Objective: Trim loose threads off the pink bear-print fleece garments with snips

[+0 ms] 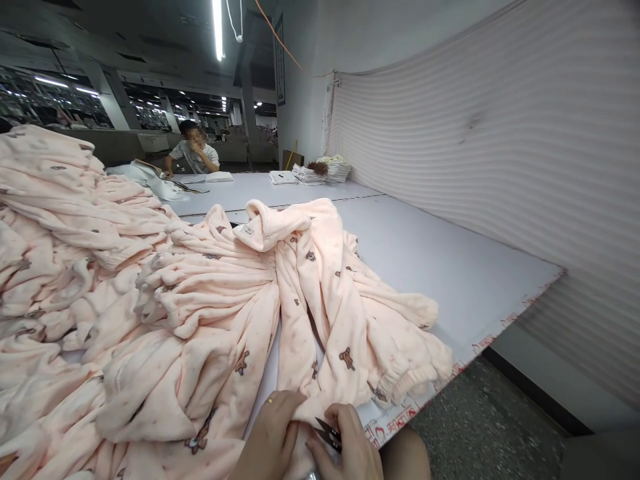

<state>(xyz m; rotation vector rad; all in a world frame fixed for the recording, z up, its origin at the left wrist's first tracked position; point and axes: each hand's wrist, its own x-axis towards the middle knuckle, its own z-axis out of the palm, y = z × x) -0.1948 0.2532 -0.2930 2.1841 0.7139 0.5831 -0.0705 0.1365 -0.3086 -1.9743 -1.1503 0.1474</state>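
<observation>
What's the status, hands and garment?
Left hand on pink garment, grip unclear. Right hand holds black snips against it. Heap of garments close on the left, not covering the hands.

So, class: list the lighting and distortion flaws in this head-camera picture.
Head view: the tube light blows out to white glare; the wall and table splay from wide-angle stretch; the far hall is dim; the garments are evenly lit, shadows soft.
</observation>
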